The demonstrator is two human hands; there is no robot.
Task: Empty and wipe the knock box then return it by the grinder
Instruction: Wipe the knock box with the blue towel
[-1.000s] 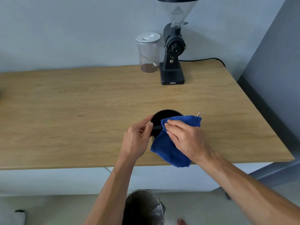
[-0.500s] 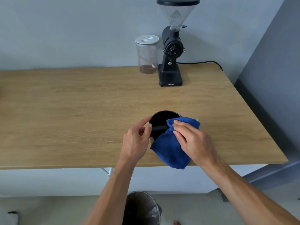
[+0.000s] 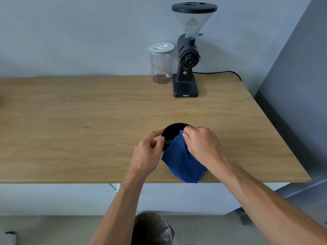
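Pinching the rim of the black knock box (image 3: 170,133) with the left hand (image 3: 147,154) to steady it near the worktop (image 3: 88,121) front edge, well short of the grinder (image 3: 187,68), while pressing the blue cloth (image 3: 182,160), gripped in the right hand (image 3: 203,144), inside to wipe.

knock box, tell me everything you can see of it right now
The knock box is a round black container, smooth and dark inside, standing upright on the wooden table near its front edge, well forward of the grinder. Only its rim, part of its interior and a strip of a dark bar across the opening show. The left hand grips its left rim. The right hand presses a blue cloth over its right side, hiding that half. Whether any residue remains inside cannot be seen.
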